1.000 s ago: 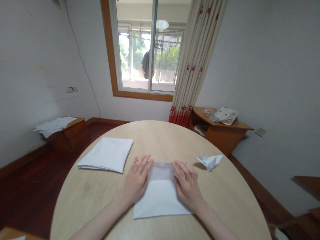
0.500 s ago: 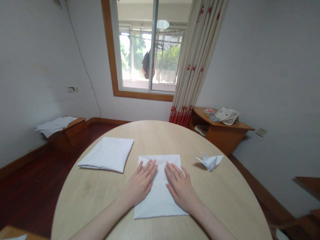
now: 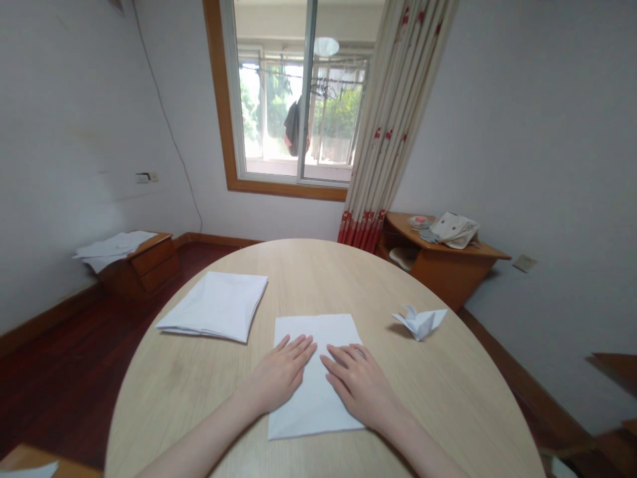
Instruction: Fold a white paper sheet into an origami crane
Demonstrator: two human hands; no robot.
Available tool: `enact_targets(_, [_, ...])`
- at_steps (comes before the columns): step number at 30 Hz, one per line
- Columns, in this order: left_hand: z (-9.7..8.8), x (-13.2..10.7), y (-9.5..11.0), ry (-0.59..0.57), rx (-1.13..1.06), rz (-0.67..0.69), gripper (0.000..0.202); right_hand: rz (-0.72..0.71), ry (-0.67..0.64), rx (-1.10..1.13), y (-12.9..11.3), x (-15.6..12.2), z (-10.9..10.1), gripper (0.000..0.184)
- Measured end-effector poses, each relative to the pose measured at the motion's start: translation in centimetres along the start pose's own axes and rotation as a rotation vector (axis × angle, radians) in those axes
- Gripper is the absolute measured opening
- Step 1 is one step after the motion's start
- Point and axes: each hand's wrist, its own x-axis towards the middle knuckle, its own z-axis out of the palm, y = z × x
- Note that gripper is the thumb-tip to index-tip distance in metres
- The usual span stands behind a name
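A white sheet of paper [image 3: 314, 332] lies on the round wooden table [image 3: 318, 265] in front of me. My left hand [image 3: 284, 372] rests flat on its left side, fingers stretched out and pointing away from me. On the sheet's right side lies my right hand [image 3: 361, 380], palm down, with its fingers extended and a little apart. Neither hand grips anything. To the right of the sheet stands a folded paper crane [image 3: 419, 323]. Left of it is a stack of folded white paper [image 3: 213, 307], apart from my left hand.
Beyond the table, a small drawer cabinet [image 3: 155, 265] with papers on top stands at the left wall. A corner desk [image 3: 448, 272] with a cloth bag [image 3: 455, 230] stands at the right. A curtain [image 3: 393, 133] hangs beside the window [image 3: 269, 99].
Both hands have drawn slightly back toward me on the sheet. The sheet's far edge now lies a bit nearer, and its far right corner has shifted left.
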Motion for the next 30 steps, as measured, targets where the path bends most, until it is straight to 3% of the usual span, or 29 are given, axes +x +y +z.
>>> enact_targets(9, [-0.9,-0.1,0.6,0.092,-0.003,-0.037,0.043,0.021,-0.109,0.013,-0.6,0.1,-0.4,0.033])
enact_targets(19, [-2.0,0.0,1.4,0.077,0.046,-0.069,0.025,0.08,-0.284,0.071,-0.5,0.3,-1.7,0.04])
enact_targets(30, [-1.2,-0.2,1.0,0.097,0.049,-0.066,0.027,0.124,-0.255,0.009,0.9,0.1,-0.8,0.048])
